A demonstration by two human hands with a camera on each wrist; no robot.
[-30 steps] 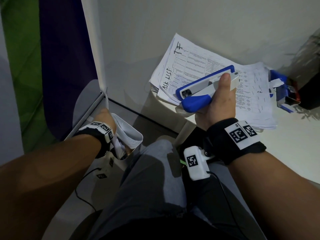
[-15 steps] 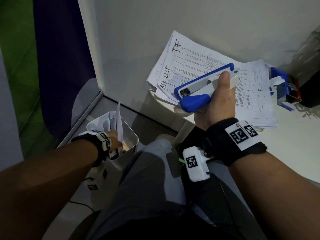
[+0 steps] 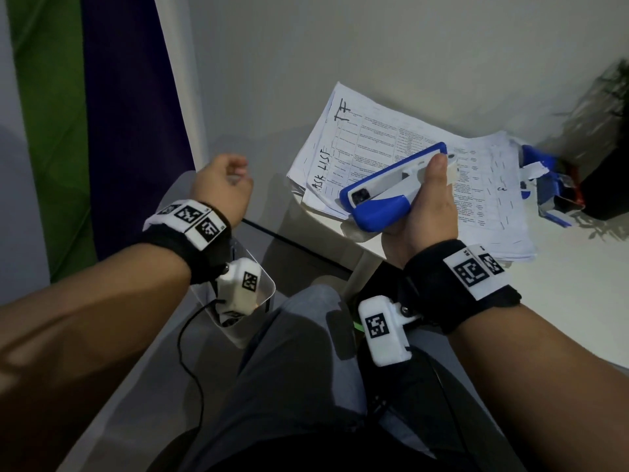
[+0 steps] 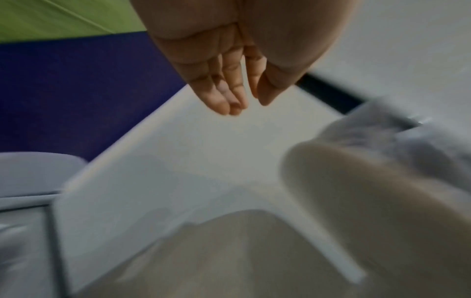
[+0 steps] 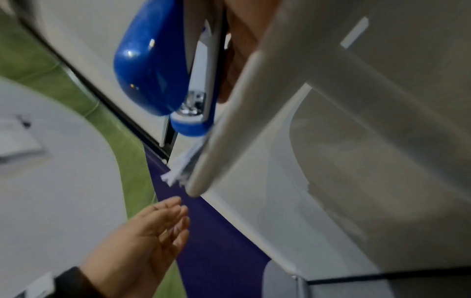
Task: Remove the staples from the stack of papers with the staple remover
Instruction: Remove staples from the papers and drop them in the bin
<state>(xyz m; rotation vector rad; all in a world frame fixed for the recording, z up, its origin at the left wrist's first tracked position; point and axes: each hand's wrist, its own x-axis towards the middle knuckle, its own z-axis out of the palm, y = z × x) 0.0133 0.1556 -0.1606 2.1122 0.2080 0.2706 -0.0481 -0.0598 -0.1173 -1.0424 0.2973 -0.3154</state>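
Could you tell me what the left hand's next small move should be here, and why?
Probably reach the left hand across to the stack of papers and press it down. That hand hangs free and holds nothing, with its fingers relaxed, while the right hand grips the blue and white staple remover above the stack, which overhangs the table corner and nothing holds steady.

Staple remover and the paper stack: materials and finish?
Staple remover: looks like glossy blue and white moulded plastic, with highlights on the shell; shiny metal, probably steel, at its nose in the right wrist view.
Paper stack: matte white printed office paper, edges fanned.
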